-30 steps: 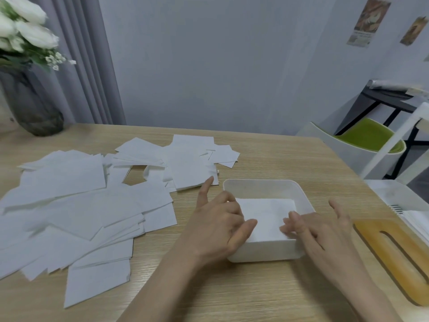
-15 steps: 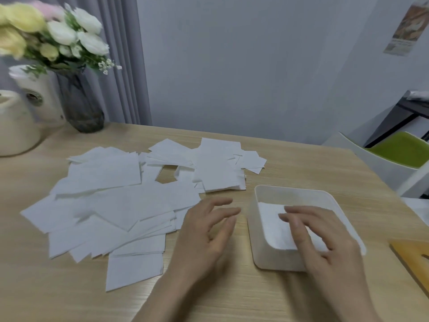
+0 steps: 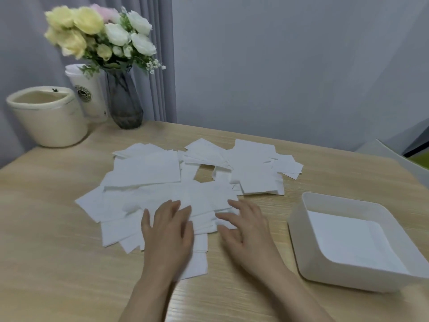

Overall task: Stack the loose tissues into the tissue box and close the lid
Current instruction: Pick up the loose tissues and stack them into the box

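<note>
From the head camera, loose tissues (image 3: 162, 182) lie scattered in an overlapping heap across the middle of the wooden worktop (image 3: 46, 228). The left hand (image 3: 168, 233) lies flat on the near edge of the heap, fingers straight and slightly spread. The right hand (image 3: 246, 231) is just beside it, fingers spread, fingertips touching the heap's near right corner. The white tissue box (image 3: 299, 228) stands open to the right of both hands, apart from them, with tissues lying flat inside. A vase of flowers (image 3: 123, 98), a cup (image 3: 89, 94) and a cream pot (image 3: 46, 116) stand at the far left.
</note>
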{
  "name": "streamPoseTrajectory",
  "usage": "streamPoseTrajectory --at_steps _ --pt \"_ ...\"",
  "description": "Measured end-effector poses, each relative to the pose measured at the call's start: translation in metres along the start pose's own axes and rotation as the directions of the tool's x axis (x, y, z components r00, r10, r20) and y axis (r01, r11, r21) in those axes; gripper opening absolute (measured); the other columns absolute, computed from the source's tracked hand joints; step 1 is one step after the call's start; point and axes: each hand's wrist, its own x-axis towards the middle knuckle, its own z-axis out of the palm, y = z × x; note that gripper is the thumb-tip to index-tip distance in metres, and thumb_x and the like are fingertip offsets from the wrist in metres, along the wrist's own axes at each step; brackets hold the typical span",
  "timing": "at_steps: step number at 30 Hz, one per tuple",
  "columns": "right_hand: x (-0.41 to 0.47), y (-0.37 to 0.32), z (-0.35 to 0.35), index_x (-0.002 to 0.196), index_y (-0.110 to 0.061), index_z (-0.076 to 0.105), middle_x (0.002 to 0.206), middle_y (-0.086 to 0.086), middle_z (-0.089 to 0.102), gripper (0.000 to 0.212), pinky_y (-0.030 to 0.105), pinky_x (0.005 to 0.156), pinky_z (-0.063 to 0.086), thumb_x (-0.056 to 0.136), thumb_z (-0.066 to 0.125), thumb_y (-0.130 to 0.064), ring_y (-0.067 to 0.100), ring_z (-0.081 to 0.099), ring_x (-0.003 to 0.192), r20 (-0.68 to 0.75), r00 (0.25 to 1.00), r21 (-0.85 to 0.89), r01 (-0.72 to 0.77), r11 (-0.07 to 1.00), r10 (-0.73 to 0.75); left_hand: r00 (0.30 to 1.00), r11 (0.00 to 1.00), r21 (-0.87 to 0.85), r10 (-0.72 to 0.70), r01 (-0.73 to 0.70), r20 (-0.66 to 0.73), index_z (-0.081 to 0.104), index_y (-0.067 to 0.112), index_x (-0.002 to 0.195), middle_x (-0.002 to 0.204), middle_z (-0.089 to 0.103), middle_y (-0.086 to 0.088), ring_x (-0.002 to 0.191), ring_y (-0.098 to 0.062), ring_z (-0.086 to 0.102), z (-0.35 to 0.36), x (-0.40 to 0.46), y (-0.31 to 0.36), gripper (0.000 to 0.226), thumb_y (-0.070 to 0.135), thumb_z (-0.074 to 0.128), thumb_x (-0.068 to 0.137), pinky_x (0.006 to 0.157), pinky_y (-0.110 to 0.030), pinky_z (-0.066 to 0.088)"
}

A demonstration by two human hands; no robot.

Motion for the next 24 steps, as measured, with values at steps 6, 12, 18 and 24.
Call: streamPoseTrajectory --at_steps 6,12,18,24 --pt "0.013 -0.003 0.015 0.133 -0.032 0.052 0.16 -0.007 0.017 0.078 0.027 0.107 0.0 0.076 0.01 -0.064 0.015 0.0 0.148 0.194 0.981 -0.146 0.02 0.989 0.008 1.0 0.999 -0.03 -0.014 0.013 -0.027 0.068 0.022 0.114 0.129 0.059 0.0 0.131 -0.008 0.034 0.003 0.0 -0.002 0.047 0.039 0.034 0.086 0.115 -0.047 0.006" --pt "0.011 -0.004 0.017 0.142 -0.03 0.04 0.158 -0.016 0.019 0.077 0.028 0.108 -0.004 0.081 0.006 -0.062 0.011 -0.002 0.147 0.225 0.973 -0.22 0.098 0.97 -0.047 0.999 0.999 -0.036 -0.005 0.003 -0.049 0.068 0.022 0.112 0.127 0.06 0.001 0.13 -0.009 0.038 0.004 0.0 -0.004 0.042 0.037 0.038 0.087 0.114 -0.043 0.006" --pt "-0.001 -0.009 0.005 0.123 -0.027 0.057 0.138 -0.014 0.048 0.05 0.038 0.11 0.007 0.09 0.027 -0.05 0.013 0.021 0.14 0.136 0.987 -0.317 0.128 0.94 -0.088 0.911 0.979 0.031 0.198 -0.2 -0.362 0.07 0.021 0.073 0.079 0.062 0.007 0.081 -0.015 0.056 -0.009 0.004 0.017 0.021 0.03 0.056 0.087 0.08 -0.03 0.027" --pt "-0.021 -0.019 0.002 0.115 -0.03 0.063 0.111 -0.017 0.058 0.037 0.041 0.105 0.017 0.088 0.041 -0.042 0.01 0.04 0.12 0.047 0.987 -0.355 0.16 0.921 -0.153 0.975 0.989 0.066 0.141 -0.132 -0.171 0.072 0.026 0.064 0.061 0.061 0.011 0.067 -0.019 0.055 -0.006 -0.001 0.035 0.039 0.04 0.048 0.091 0.068 -0.033 0.03"
